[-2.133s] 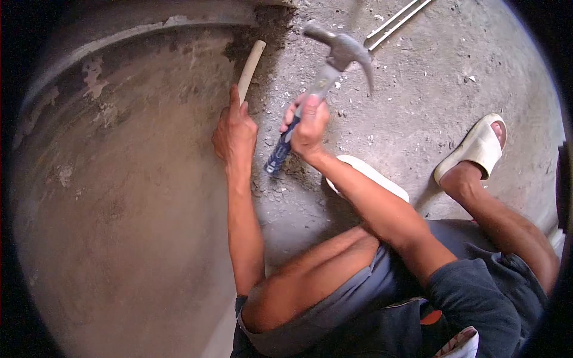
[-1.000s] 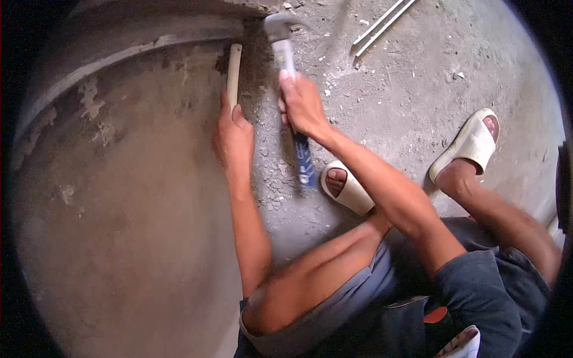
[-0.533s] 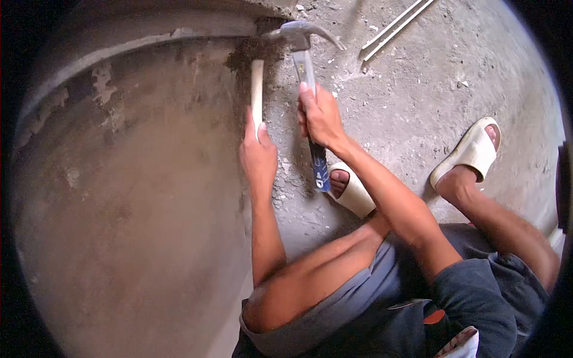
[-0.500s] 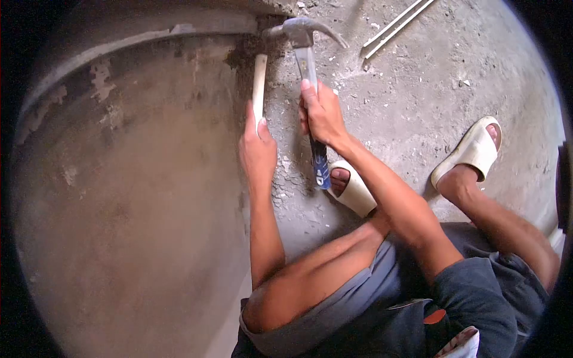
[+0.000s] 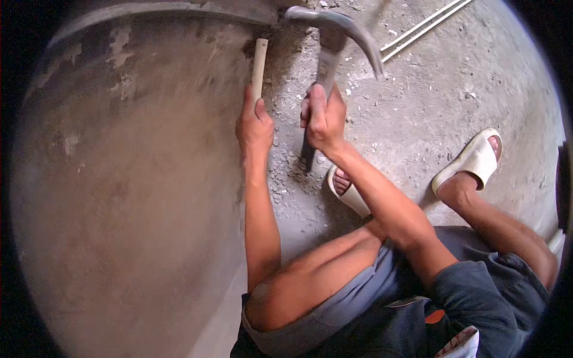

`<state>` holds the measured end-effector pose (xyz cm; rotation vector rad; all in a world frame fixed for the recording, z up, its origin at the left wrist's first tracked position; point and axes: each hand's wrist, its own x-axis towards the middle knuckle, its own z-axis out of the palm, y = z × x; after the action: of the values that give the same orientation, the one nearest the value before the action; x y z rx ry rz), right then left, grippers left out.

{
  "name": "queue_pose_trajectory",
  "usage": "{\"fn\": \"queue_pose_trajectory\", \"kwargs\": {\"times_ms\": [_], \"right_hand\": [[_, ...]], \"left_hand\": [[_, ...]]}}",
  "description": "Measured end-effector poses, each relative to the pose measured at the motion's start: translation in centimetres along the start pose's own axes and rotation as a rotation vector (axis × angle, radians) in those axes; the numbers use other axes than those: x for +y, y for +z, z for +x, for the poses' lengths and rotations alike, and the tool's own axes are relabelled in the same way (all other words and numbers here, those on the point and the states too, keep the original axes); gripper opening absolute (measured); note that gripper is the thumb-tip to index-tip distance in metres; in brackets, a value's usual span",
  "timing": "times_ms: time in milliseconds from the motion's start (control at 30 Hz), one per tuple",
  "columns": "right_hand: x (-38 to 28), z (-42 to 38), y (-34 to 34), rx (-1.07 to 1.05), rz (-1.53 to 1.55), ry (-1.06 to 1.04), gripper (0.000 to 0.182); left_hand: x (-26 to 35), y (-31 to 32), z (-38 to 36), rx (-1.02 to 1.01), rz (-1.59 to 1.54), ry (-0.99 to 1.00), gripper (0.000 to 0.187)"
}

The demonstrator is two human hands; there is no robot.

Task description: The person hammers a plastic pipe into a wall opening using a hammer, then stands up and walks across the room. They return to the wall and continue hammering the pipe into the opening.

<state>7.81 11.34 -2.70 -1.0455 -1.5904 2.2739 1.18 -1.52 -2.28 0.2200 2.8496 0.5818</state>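
Note:
My right hand (image 5: 327,122) grips the handle of a claw hammer (image 5: 330,59), thumb lying along the shaft. The hammer's metal head appears large and slightly blurred, its curved claw pointing right. My left hand (image 5: 255,128) is wrapped round a pale, cream-coloured rod (image 5: 258,70), whose upper end sticks out above the fingers, with a small dark spot near its tip. The rod's lower part is hidden in the hand. It stands close to the base of the stained wall (image 5: 149,149), left of the hammer.
Broken bits and grit lie along the foot of the wall on the concrete floor (image 5: 412,113). Two thin white strips (image 5: 427,30) rest at the upper right. My feet wear cream sandals (image 5: 474,158), one of them just below the hammer handle.
The hammer has come away from the rod's upper end, moving right and nearer the camera, its handle now tilted the other way. My left hand still holds the rod; the view has shifted slightly.

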Motion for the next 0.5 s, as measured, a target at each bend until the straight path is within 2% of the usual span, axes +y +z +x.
{"fn": "queue_pose_trajectory", "kwargs": {"times_ms": [33,100,133,200,233,267,367,400,433,500], "right_hand": [[1.0,-0.3,1.2,-0.007,0.002,0.000,0.040],[2.5,-0.6,3.2,0.145,-0.058,-0.107,0.039],[2.3,0.0,2.9,0.025,-0.315,-0.082,0.040],[1.4,1.4,1.7,-0.051,-0.408,-0.057,0.041],[1.0,2.2,1.0,-0.127,-0.499,-0.024,0.041],[1.1,2.2,0.6,-0.137,-0.383,0.121,0.043],[1.8,1.7,-1.2,-0.117,-0.266,0.090,0.046],[1.9,1.7,-1.6,-0.110,-0.252,0.046,0.047],[2.1,1.8,-1.8,-0.114,-0.251,0.042,0.047],[2.8,1.8,-2.3,-0.092,-0.214,0.036,0.048]], "left_hand": [[-0.5,0.1,0.1,0.001,0.037,0.012,0.040],[-1.2,0.4,0.1,0.004,0.070,0.023,0.039],[-1.4,0.6,0.1,0.035,0.056,0.066,0.039],[-0.6,0.6,0.4,0.081,0.034,0.128,0.038],[0.1,0.5,0.4,0.025,-0.088,0.064,0.038],[0.5,0.3,0.0,-0.029,-0.213,-0.009,0.039],[1.9,-0.2,-1.8,-0.203,-0.570,-0.244,0.043],[1.8,0.5,-1.8,-0.043,-0.315,-0.058,0.042],[1.4,0.8,-1.6,-0.037,-0.315,-0.057,0.042],[1.0,1.3,-1.1,0.057,-0.108,0.119,0.041]]}}
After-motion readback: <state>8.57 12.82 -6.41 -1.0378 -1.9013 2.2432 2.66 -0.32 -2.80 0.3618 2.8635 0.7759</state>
